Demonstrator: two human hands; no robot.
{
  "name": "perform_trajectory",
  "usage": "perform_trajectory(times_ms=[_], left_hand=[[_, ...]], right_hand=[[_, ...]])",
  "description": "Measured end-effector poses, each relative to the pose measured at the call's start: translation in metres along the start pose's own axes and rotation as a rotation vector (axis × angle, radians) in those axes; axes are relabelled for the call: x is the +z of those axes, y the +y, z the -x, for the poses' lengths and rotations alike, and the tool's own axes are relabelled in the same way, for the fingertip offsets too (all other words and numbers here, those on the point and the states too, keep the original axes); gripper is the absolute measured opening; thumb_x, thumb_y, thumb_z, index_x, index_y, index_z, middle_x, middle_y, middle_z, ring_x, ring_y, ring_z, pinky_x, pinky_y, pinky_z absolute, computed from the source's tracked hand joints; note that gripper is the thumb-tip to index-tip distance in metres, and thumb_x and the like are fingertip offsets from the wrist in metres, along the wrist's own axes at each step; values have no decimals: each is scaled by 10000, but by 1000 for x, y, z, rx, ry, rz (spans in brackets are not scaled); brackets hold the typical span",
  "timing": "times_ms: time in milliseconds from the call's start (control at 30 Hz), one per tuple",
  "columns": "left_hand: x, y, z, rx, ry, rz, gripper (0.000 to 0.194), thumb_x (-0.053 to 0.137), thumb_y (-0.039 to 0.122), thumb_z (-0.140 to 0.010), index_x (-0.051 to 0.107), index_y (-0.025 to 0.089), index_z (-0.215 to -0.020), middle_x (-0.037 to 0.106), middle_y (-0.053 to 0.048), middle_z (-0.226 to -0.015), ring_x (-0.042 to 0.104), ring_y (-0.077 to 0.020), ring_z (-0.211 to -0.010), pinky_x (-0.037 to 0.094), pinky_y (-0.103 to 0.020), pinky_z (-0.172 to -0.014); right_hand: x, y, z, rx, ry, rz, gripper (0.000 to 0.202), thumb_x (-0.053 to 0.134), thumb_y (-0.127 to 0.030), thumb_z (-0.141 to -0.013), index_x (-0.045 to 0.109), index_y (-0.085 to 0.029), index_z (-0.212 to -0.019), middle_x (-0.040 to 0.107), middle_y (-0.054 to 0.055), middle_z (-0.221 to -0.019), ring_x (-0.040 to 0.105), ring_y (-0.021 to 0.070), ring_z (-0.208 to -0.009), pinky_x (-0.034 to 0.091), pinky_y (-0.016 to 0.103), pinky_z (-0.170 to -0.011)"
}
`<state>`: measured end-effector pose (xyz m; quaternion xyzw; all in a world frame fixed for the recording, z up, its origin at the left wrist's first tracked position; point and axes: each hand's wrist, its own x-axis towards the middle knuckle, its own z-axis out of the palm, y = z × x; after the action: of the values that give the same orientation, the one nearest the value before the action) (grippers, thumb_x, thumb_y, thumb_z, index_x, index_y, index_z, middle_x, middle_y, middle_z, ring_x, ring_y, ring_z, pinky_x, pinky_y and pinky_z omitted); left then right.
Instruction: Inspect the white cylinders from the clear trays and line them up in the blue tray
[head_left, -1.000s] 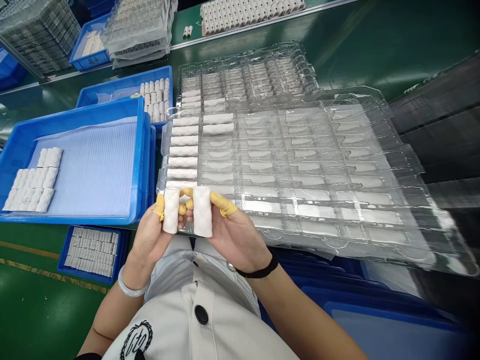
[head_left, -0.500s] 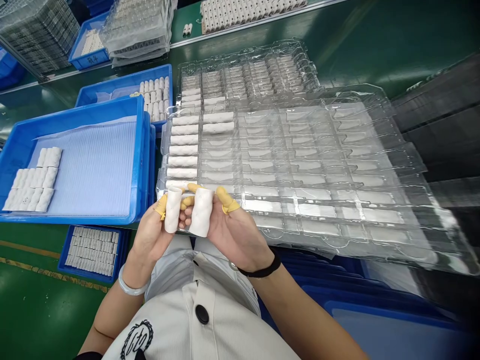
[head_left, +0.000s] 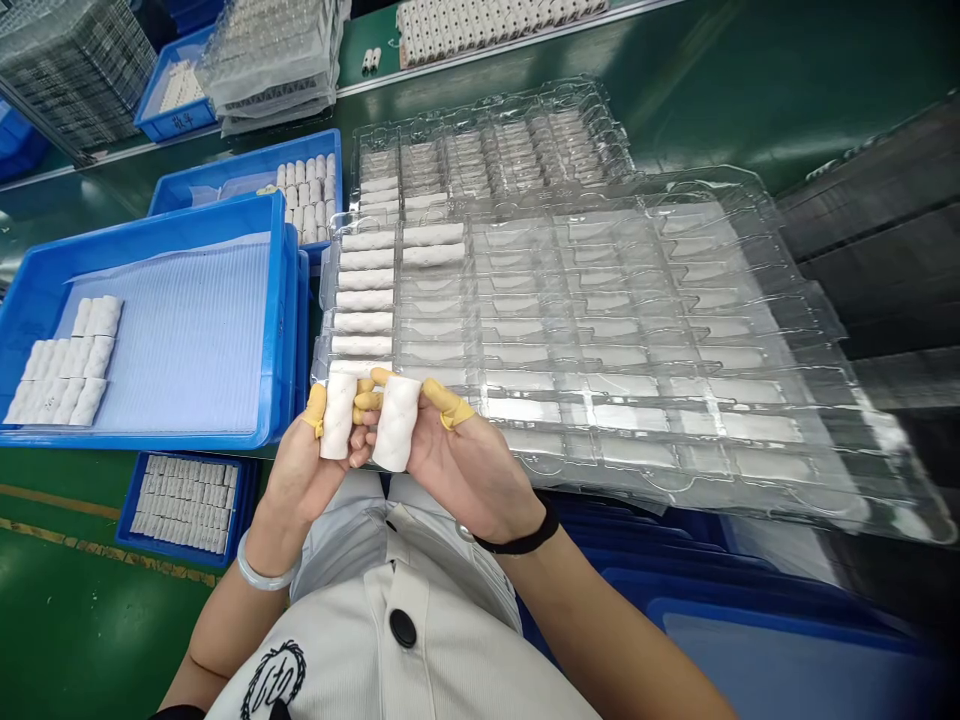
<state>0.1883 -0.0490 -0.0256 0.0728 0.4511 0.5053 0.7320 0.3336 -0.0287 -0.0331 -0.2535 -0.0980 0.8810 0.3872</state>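
Observation:
My left hand is closed around a white wavy-sided cylinder, with yellow finger cots on the thumb and fingertips. A second white cylinder, a little wider in view, rests in my right hand, whose fingers curl behind it; yellow cots cover its thumb and a finger too. Both pieces stand side by side, slightly tilted and apart, just over the near edge of a clear plastic tray. Similar white cylinders lie in that tray's left column, and two more top the second column.
At left, a blue bin holds several white cylinders on a liner. Behind it stands another blue bin. A smaller full bin sits lower down. Stacked clear trays stand at the back; another clear tray lies beyond mine.
Both hands have shifted slightly left with their cylinders. The cylinder in my left hand now tilts a bit differently. The trays and bins stay where they were.

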Motion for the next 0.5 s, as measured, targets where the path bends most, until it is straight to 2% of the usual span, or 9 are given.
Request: perform_trajectory(times_ms=[200, 333, 500], left_hand=[[-5, -3, -1, 37, -41, 27, 474, 480, 496, -974, 686, 70, -974, 590, -48, -703, 512, -75, -562, 439, -167, -498], [-6, -4, -1, 59, -22, -52, 439, 551, 490, -942, 690, 77, -999, 625, -68, -724, 565, -106, -610, 465, -191, -530], [-9, -8, -3, 99, 22, -141, 388, 520, 397, -972, 688, 87, -811, 616, -57, -635, 565, -116, -565, 488, -224, -563]], right_hand=[[-2, 1, 0, -31, -19, -5, 303, 435, -321, -974, 665, -155, -1079, 719, 70, -883, 663, 196, -819, 544, 395, -851], [-5, 2, 0, -49, 3, 36, 227, 613, -364, -895, 683, -156, -953, 707, 47, -805, 646, 165, -733, 543, 339, -773], [-6, 2, 0, -48, -3, 130, 340, 776, -464, -765, 628, -169, -847, 671, 16, -611, 586, 123, -552, 507, 298, -665]])
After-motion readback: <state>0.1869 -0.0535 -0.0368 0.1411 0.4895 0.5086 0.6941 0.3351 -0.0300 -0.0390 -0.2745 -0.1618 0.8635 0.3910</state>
